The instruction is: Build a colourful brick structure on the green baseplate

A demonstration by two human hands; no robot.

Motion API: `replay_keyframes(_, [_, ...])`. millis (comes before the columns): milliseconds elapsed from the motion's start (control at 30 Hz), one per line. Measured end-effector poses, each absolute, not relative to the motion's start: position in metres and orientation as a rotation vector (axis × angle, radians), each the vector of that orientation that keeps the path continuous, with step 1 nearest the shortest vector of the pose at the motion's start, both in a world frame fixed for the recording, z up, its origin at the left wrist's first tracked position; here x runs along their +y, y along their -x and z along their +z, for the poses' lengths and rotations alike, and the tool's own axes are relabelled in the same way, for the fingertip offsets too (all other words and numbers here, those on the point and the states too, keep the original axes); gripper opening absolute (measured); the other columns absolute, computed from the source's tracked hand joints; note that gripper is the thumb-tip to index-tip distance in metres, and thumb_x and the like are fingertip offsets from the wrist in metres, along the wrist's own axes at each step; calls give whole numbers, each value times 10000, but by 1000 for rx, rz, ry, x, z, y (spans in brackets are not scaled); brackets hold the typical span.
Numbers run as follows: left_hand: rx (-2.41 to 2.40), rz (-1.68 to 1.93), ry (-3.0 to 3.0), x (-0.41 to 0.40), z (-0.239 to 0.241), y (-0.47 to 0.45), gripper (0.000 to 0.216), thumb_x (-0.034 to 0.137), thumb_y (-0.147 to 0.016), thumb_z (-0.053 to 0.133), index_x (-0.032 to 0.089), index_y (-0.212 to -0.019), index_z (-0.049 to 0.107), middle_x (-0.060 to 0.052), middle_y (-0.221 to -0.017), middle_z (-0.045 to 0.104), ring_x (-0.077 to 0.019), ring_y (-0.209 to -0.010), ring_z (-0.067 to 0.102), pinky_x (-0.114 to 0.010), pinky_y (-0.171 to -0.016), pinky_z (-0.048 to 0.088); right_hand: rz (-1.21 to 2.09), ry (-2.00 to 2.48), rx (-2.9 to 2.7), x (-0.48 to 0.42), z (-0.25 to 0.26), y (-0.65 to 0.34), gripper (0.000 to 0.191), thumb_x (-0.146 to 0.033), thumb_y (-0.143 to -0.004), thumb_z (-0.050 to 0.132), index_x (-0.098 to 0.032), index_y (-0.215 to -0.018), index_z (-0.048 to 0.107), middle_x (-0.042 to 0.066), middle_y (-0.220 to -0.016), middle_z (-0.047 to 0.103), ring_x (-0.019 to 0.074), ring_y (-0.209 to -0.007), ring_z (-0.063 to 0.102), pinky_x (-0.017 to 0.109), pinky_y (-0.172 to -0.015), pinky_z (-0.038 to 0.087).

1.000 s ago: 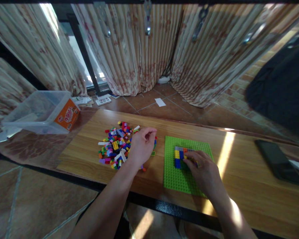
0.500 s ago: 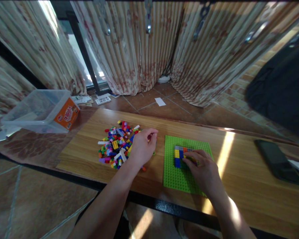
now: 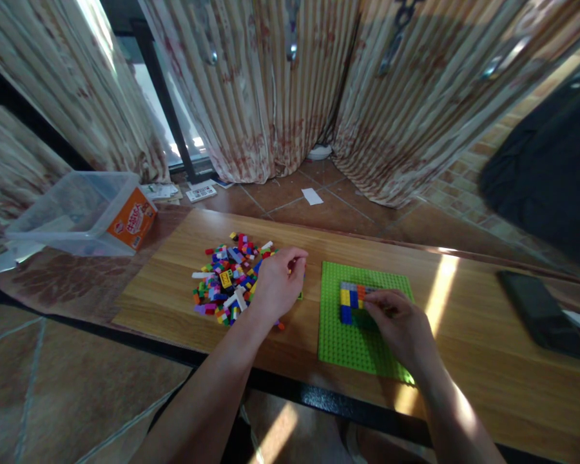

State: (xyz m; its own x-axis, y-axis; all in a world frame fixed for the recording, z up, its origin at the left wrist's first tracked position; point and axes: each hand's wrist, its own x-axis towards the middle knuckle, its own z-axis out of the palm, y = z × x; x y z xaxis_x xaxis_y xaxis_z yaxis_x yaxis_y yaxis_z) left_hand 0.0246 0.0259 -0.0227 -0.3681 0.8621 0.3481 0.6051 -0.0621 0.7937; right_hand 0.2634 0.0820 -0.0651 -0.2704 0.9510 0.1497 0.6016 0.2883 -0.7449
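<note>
A clear box (image 3: 77,212) sits at ten o'clock of the brick pile (image 3: 225,280). The left hand (image 3: 278,283) curls over the pile's three o'clock edge, its grasp hidden. On the green baseplate (image 3: 352,341), the right hand (image 3: 399,322), fingers bent with its hold unclear, half covers the built bricks (image 3: 350,299). A phone (image 3: 541,312) lies at three o'clock.

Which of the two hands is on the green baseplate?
The right hand, fingertips on the small brick patch on the green baseplate; the left hand is at the loose brick pile.
</note>
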Motion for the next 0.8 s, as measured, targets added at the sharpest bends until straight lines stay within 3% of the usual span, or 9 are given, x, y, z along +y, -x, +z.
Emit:
replay_keyframes(467, [1952, 1378, -1589, 25, -23, -24, 162, 146, -879, 529, 166, -910, 687, -47, -896, 738, -156, -802, 678, -271, -727, 523, 842, 1508, -1840, 84, -64, -256, 185, -382, -693, 671, -210, -742, 717, 44, -812, 695, 182, -699, 625, 337, -671, 501])
replay_keyframes(800, [1967, 1363, -1599, 25, -24, -23, 159, 141, -877, 531, 174, -898, 686, -43, -890, 739, -166, -826, 678, -282, -752, 522, 859, 1453, -1871, 88, -69, -258, 181, -383, -696, 669, -215, -741, 719, 51, -859, 682, 199, -766, 627, 370, -742, 503])
